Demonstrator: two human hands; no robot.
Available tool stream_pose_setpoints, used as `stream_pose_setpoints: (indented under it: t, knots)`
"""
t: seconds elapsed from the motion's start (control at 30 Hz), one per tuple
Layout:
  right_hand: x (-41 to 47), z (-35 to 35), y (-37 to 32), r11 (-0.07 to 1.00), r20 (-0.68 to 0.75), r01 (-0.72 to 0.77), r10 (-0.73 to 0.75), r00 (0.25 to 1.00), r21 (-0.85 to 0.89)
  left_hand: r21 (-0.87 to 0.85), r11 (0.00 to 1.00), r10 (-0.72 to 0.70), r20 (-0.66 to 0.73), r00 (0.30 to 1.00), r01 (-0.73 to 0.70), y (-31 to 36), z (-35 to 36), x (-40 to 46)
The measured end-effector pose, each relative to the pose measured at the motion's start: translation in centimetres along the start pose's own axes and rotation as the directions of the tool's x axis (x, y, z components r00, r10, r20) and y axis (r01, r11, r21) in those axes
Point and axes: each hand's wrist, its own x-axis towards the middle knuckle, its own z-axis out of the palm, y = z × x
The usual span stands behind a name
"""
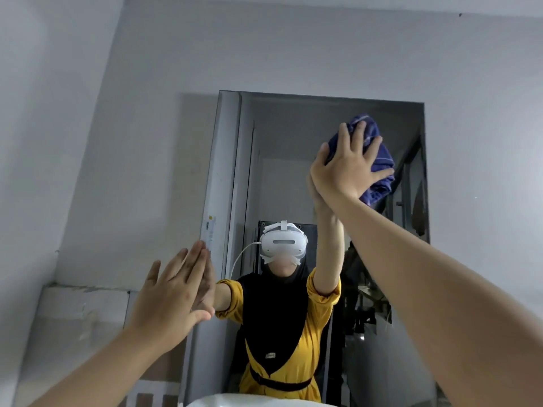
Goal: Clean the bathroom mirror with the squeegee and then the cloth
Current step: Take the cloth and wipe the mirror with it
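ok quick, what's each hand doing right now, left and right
Left hand: open, fingers straight, flat against the mirror's left edge.
Right hand: open, fingers spread, pressing the blue cloth on the mirror.

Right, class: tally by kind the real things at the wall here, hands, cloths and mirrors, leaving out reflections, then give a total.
Hands: 2, left hand and right hand
Cloths: 1, blue cloth
Mirrors: 1, mirror
Total: 4
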Motion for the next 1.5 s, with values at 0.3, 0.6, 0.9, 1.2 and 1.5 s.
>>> stream_pose_setpoints:
  t: [0.3,0.6,0.9,1.2,1.5]
  knots:
    - [-6.1,3.8,-11.0,0.913,0.147,0.403,-0.407,0.901,0.057,-0.069,0.997,0.031,0.036,0.999,-0.029,-0.7,2.0,-0.7]
    - [-6.8,4.1,-8.6,0.521,0.223,0.853,-0.834,0.504,0.019,-0.046,0.998,-0.037,0.164,0.986,0.045,-1.3,2.6,-0.9]
    - [-2.1,-0.3,2.4,0.585,0.212,0.803,-0.776,0.594,-0.109,-0.099,0.994,-0.029,0.046,0.999,0.034,-0.3,1.2,-1.2]
    - [-0.1,-3.3,13.3,0.836,0.081,0.515,-0.509,0.857,-0.189,-0.122,0.991,-0.053,0.068,0.996,0.061,0.4,0.8,-1.1]
    - [-4.2,-1.4,10.7,0.997,-0.066,-0.069,0.067,0.996,-0.036,-0.059,0.996,-0.062,0.08,0.995,0.067,1.0,0.2,-1.6]
